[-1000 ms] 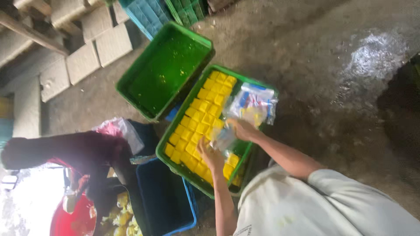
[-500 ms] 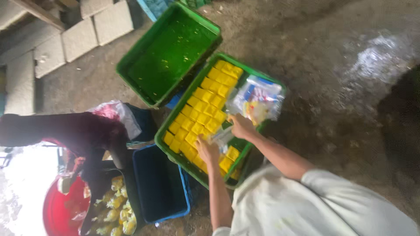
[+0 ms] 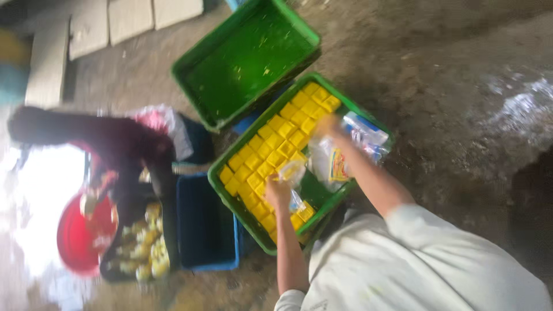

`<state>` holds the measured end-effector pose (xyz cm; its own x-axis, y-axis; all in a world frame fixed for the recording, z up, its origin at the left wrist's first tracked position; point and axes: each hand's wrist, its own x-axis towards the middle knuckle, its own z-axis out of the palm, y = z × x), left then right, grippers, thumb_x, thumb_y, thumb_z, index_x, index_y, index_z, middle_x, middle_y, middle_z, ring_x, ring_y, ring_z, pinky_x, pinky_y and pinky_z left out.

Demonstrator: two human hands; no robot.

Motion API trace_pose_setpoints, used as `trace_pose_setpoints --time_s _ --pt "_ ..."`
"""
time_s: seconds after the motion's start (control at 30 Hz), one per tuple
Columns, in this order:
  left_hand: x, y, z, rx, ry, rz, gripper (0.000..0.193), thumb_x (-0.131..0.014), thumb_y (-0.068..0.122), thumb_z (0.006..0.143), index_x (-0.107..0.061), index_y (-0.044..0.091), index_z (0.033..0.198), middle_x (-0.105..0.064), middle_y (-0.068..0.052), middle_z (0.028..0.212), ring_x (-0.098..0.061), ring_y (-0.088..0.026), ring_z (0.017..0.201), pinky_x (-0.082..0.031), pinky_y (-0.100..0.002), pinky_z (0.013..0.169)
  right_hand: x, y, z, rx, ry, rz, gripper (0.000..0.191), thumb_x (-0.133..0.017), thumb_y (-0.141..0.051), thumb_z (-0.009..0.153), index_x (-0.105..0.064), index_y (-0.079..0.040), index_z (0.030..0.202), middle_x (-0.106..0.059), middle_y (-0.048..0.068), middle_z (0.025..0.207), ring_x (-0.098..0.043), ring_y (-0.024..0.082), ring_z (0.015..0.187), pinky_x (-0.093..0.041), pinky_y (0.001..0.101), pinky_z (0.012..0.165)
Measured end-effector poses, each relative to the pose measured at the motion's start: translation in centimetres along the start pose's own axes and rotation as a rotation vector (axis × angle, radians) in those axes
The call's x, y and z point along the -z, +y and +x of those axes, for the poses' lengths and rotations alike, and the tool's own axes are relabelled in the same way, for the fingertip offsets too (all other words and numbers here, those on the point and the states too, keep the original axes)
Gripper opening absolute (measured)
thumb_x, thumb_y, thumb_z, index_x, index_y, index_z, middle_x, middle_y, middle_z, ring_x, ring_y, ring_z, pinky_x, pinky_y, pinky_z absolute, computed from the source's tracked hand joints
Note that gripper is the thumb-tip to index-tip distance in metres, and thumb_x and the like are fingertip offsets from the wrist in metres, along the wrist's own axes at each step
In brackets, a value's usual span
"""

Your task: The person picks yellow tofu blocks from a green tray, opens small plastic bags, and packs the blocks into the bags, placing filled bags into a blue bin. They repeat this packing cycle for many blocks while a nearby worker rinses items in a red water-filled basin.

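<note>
The left hand (image 3: pixel 279 192) has its grip pinched on a clear bag (image 3: pixel 294 173); the right hand's (image 3: pixel 328 125) grip is blurred, unreadable.

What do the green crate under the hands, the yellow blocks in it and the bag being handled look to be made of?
The green rectangular crate looks like moulded rigid plastic: uniform colour, thick rim. The yellow square blocks have a matt, soft look, possibly a food; the blur leaves it open. The clear bag seems thin glossy plastic film, crinkled and see-through. Left hand and right hand are at it.
</note>
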<state>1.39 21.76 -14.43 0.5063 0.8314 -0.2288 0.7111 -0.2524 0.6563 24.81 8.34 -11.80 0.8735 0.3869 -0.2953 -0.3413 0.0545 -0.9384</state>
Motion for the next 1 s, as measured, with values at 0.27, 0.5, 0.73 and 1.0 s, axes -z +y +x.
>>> trace_pose_setpoints --time_s 0.27,0.5,0.73,1.0 --pt "7.0 -4.6 -5.9 0.106 0.302 -0.868 0.026 -0.069 0.018 0.095 -0.068 0.000 0.112 -0.073 -0.007 0.099 -0.067 -0.013 0.086 -0.055 -0.030 0.074 -1.6 -1.7 10.6 -0.227 0.705 -0.053 0.055 -0.076 -0.043 0.079 -0.069 0.003 0.108 -0.074 0.021 0.108 -0.072 0.032 0.097 -0.058 0.0445 0.081" --pt "8.8 -11.5 -14.8 0.316 0.405 -0.962 0.027 -0.075 0.012 0.091 -0.064 0.001 0.113 -0.068 -0.006 0.099 -0.064 -0.016 0.084 -0.053 -0.031 0.068 -3.2 0.3 14.6 -0.279 0.690 -0.009 0.062 -0.090 -0.042 0.068 -0.071 0.003 0.107 -0.074 0.018 0.111 -0.074 0.033 0.101 -0.062 0.0437 0.086" --pt "5.2 -14.4 -15.9 0.465 0.453 -1.171 0.030 -0.074 0.007 0.086 -0.065 0.002 0.114 -0.072 -0.010 0.103 -0.072 -0.017 0.086 -0.060 -0.031 0.070 -3.7 1.5 10.4 0.261 0.492 0.047 0.069 -0.086 -0.050 0.065 -0.072 -0.004 0.114 -0.075 0.020 0.118 -0.073 0.039 0.110 -0.057 0.0468 0.095" --pt "4.4 -10.7 -10.7 0.274 0.214 -1.131 0.079 -0.074 -0.001 0.079 -0.038 0.030 0.141 -0.065 -0.011 0.126 -0.074 -0.020 0.099 -0.063 -0.035 0.080 -1.5 -0.4 10.0 0.282 0.101 -1.206 0.071 -0.070 -0.067 0.090 -0.068 -0.005 0.125 -0.058 0.026 0.142 -0.056 0.043 0.131 -0.040 0.0494 0.112"
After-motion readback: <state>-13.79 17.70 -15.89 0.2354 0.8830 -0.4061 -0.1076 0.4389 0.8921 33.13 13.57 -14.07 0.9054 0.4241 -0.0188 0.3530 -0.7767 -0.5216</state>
